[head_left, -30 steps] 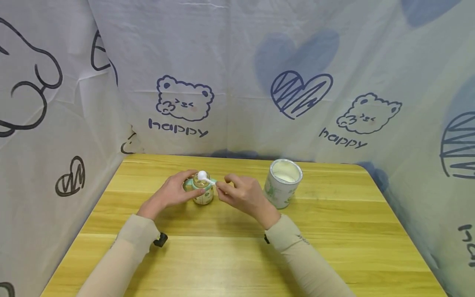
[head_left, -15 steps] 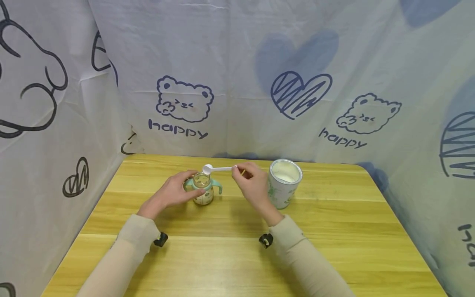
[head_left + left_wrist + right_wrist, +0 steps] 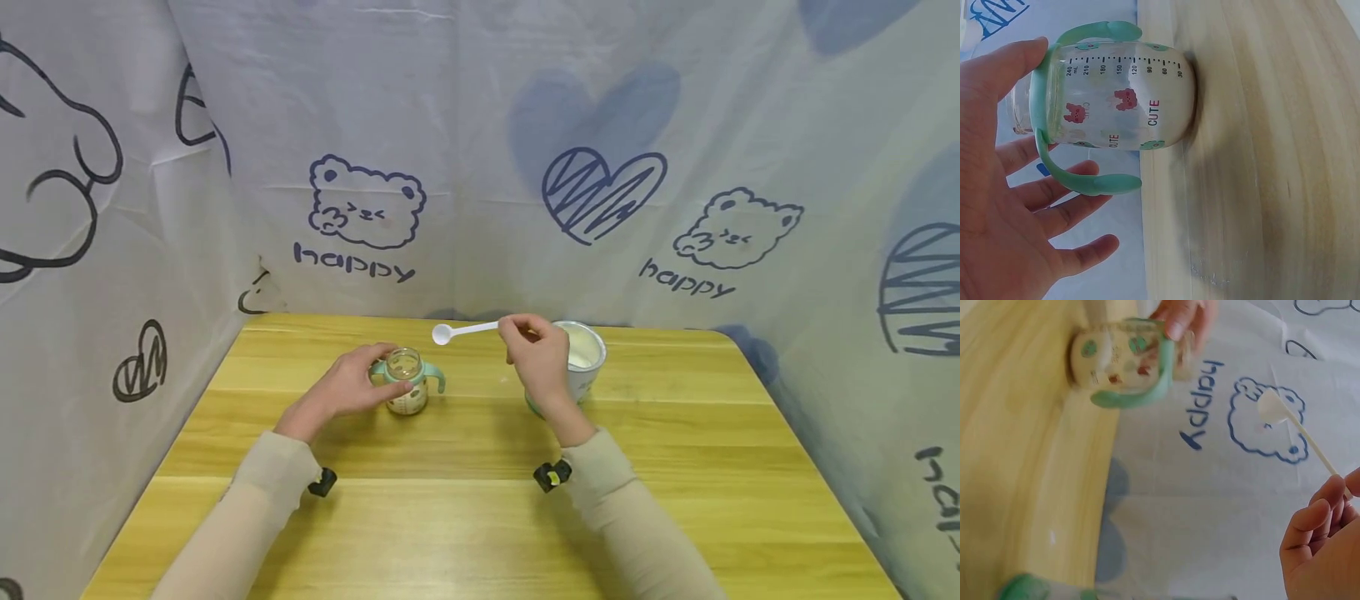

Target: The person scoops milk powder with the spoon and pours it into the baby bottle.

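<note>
My left hand grips a clear baby bottle round its green collar, thumb on the near side and index finger behind. Upright on the table, the bottle has an uncovered mouth and two green handles. In the left wrist view, something whitish fills the lower part of the bottle. My right hand pinches the handle end of a white measuring scoop, held in the air right of the bottle. Whether the scoop's bowl contains anything, I cannot tell. Behind the right hand stands a can of pale powder, uncovered and partly hidden.
Both objects stand on a wooden table towards its back edge. A pale printed cloth hangs behind and along both sides. A small black device is strapped at the right wrist, another at the left.
From over the bottle's mouth, my right hand has moved right and up with the scoop, and now covers part of the can. My left hand stays on the bottle.
</note>
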### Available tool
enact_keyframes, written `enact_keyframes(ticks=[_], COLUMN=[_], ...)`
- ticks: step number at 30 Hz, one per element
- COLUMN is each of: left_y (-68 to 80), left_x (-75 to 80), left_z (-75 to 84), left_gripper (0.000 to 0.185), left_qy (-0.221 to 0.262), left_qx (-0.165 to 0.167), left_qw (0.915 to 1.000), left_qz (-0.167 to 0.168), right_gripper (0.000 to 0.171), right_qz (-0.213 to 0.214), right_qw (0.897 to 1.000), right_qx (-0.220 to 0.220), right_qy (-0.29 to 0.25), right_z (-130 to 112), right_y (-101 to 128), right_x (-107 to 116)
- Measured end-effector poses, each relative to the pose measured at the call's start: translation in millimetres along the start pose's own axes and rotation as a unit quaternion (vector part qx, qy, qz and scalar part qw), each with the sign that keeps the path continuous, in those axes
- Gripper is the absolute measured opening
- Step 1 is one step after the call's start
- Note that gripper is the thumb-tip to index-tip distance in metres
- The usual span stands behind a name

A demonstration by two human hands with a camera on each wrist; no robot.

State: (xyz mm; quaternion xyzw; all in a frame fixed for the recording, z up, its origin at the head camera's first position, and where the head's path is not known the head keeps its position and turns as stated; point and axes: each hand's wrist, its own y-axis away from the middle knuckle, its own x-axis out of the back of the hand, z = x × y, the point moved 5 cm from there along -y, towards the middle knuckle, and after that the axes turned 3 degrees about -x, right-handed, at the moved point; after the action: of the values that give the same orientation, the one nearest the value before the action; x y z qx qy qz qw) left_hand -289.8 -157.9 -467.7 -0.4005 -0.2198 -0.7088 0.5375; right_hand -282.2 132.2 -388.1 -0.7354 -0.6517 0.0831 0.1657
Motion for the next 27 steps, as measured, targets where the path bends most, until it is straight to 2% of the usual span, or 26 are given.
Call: enact_keyframes(ticks=[10, 17, 27], left_y=[0.3, 1.0, 1.0], left_x=[-2.5, -4.7, -6.2], left_z=[0.0, -2.5, -3.3], left_gripper=[0.082, 0.084, 0.085], left_qy=[0.001, 0.008, 0.007], left_qx=[-0.008, 0.000, 0.001], left_qw=[0.9999, 0.9999, 1.0000], left_qz=[0.007, 0.006, 0.005], right_gripper=[0.019, 0.013, 0.013], right_qz=[0.073, 0.140, 0.180], right_qw=[0.997, 0.989, 0.979], right_qx=[-0.035, -0.049, -0.080], right_qy=[-0.001, 0.007, 0.042], right_z=[-1, 3, 17], right_y=[-13, -18, -18], right_x=[51, 90, 130])
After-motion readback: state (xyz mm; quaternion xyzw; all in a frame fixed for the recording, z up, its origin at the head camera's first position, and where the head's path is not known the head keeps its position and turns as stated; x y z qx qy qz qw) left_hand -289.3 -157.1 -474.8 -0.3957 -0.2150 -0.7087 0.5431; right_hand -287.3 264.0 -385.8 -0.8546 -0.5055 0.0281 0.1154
